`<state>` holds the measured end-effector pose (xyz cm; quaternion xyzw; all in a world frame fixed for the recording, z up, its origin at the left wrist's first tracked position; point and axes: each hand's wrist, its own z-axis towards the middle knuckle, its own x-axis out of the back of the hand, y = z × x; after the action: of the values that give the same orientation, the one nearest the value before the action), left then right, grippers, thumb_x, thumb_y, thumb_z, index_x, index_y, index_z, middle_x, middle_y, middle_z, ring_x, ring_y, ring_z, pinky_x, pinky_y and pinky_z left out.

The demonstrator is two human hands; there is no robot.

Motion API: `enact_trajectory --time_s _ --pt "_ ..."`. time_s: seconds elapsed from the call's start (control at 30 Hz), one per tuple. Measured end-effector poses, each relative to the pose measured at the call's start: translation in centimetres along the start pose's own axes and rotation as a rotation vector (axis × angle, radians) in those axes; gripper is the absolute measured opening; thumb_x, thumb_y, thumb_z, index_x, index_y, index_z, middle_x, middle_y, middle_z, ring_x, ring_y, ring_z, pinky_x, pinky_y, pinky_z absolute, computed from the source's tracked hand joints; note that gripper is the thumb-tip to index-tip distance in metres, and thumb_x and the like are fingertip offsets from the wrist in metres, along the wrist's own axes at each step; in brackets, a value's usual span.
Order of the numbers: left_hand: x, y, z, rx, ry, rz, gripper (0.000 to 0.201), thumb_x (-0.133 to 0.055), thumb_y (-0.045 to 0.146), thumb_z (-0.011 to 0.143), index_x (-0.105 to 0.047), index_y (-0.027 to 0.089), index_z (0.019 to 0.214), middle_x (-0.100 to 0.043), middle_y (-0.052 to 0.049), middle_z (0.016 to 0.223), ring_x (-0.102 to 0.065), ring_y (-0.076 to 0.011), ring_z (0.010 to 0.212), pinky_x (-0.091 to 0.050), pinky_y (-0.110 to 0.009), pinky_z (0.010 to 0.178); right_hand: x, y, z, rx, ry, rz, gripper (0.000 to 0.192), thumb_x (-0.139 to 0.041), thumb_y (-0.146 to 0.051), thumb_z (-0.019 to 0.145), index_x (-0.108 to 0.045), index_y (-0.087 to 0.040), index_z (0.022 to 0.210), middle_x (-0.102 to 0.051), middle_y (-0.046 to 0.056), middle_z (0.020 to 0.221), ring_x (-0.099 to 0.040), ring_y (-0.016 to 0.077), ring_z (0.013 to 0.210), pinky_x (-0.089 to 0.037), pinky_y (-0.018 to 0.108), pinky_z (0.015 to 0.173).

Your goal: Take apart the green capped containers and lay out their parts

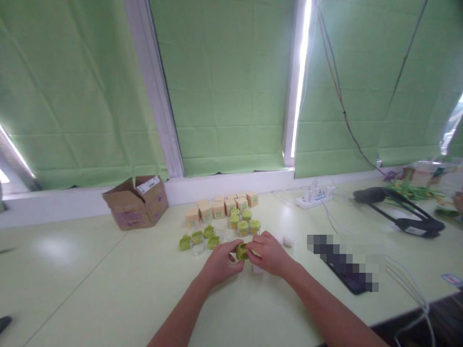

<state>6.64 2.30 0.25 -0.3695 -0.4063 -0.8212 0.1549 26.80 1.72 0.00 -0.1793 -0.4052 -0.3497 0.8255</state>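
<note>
My left hand (219,262) and my right hand (269,253) meet over the pale green table (108,289), both gripping one small green lid (241,251) between their fingertips. Just beyond the hands stand small clear jars with green lids (243,226) and loose green lids (197,239). Behind those sits a cluster of small tan boxes (219,207). A small white object (288,239) lies to the right of my right hand.
An open cardboard box (137,202) stands at the back left. A white power strip (314,197) with cables lies at the back right, near a black stand (401,209). A dark flat device (347,277), partly blurred, lies right of my arm.
</note>
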Motion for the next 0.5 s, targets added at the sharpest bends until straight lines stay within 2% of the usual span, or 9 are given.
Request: enact_trajectory --time_s 0.23,0.5 --pt "0.0 -1.5 0.1 0.067 0.008 0.008 0.049 -0.063 0.023 0.068 -0.058 0.020 0.117 -0.068 -0.003 0.094 -0.060 -0.0111 0.062 -0.051 -0.023 0.061 1.0 0.7 -0.2 -0.091 0.018 0.085 0.023 -0.040 -0.023 0.094 -0.062 -0.018 0.094 -0.060 0.004 0.076 -0.054 0.0149 0.076 -0.032 0.027 0.073" --pt "0.1 -1.0 0.0 0.074 0.012 0.006 0.046 -0.064 0.023 0.068 -0.059 0.020 0.113 -0.068 -0.003 0.093 -0.059 -0.0121 0.063 -0.050 -0.022 0.062 1.3 1.9 -0.3 -0.233 -0.029 0.071 0.026 -0.038 -0.022 0.095 -0.062 -0.019 0.101 -0.059 0.003 0.080 -0.054 0.0145 0.078 -0.033 0.025 0.070"
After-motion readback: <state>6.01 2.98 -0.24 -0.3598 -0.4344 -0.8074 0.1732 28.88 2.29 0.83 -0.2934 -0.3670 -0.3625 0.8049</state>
